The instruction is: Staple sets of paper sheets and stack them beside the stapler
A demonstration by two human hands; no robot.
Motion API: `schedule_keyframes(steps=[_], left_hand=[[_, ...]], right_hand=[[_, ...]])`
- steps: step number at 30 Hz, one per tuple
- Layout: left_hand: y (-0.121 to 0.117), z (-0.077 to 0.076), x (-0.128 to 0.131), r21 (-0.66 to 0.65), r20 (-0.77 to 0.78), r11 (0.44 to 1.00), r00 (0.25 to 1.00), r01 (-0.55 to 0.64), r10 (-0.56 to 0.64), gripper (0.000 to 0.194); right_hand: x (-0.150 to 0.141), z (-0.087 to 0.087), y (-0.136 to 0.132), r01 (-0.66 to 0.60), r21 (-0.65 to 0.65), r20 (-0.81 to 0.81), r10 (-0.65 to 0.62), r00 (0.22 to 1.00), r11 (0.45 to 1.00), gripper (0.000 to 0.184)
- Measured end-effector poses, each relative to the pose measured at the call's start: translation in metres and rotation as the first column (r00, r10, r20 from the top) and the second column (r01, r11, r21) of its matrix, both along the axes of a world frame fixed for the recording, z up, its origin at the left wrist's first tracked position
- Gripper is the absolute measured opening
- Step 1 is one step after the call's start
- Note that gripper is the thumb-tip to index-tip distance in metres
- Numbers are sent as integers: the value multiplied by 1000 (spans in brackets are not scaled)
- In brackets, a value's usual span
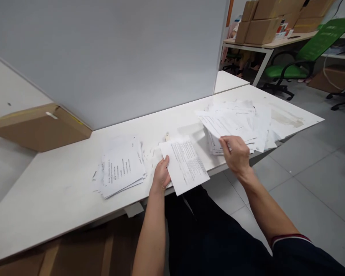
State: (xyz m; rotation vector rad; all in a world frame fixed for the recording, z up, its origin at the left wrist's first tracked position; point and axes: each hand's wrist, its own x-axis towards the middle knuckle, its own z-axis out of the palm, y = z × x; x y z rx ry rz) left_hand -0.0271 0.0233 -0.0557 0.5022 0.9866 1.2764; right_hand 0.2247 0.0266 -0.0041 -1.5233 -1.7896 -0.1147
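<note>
My left hand (pixel 161 173) grips a printed paper sheet (pixel 186 165) by its left edge, thumb on top, over the table's front edge. Whether more sheets lie under that one I cannot tell. To the right, my right hand (pixel 235 153) pinches the near corner of another printed sheet (pixel 222 124), lifting it off the messy paper pile (pixel 261 126) below. A neater stack of papers (pixel 123 168) lies on the white table (pixel 66 188), left of my left hand. Just beyond the held sheet is a small beige object (pixel 167 136), too small to make out.
A whiteboard-like panel (pixel 117 57) stands along the table's back edge. A cardboard box (pixel 43 126) sits at the back left. A green office chair (pixel 310 57) and another table with cardboard boxes (pixel 261 28) stand at the far right. More cardboard (pixel 77 249) is under the table.
</note>
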Motion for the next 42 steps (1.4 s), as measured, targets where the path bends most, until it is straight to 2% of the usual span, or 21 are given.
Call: schedule_keyframes(steps=[2,4,6,9,12,20,24,27,32,35,37,38,40,42], left_hand=[[1,-1,0,-6,15,1000,1000,-14,14,29],[1,-2,1,-12,26,999,999,-36,36,28],[2,-2,3,-7,29,997,997,-74,74,27],[3,-2,6,21,27,990,990,-142,142,26],[3,-2,8,24,37,986,986,-163,162,26],[0,2,10,16,53,974,973,-225,224,31],[1,-1,9,36,60,981,981,-189,187,41],[1,-3,8,58,56,989,990,-133,130,50],[-2,-1,9,81,-51,987,989,-136,141,30],[-4,1,10,67,-51,983,984,-169,172,27],[-4,1,9,67,-32,980,982,-186,189,27],[-4,0,9,69,-26,979,980,-193,195,27],[-4,-2,7,71,-24,980,982,-188,190,28],[-4,-4,6,79,-28,983,985,-167,170,29]], right_hand=[[-25,-4,-15,-184,-57,52,187,981,981,30],[-53,-16,-31,-335,-75,123,342,932,939,29],[-76,-31,-45,-430,-49,179,432,884,901,27],[-99,-49,-58,-489,-24,210,483,850,872,25],[-106,-56,-61,-483,-37,219,478,851,875,23],[-109,-57,-54,-416,-2,195,408,892,909,28],[-111,-59,-51,-419,17,181,409,894,908,29],[-112,-61,-50,-441,13,172,433,885,897,27],[-115,-65,-52,-471,-26,146,470,871,882,27],[-113,-60,-52,-544,-65,48,547,836,837,28],[-104,-52,-47,-607,-100,-67,603,795,788,31],[-98,-47,-41,-609,-109,-136,596,792,785,32],[-81,-35,-27,-527,-114,-264,486,833,842,34],[-65,-27,-7,-374,-129,-337,314,888,919,34]])
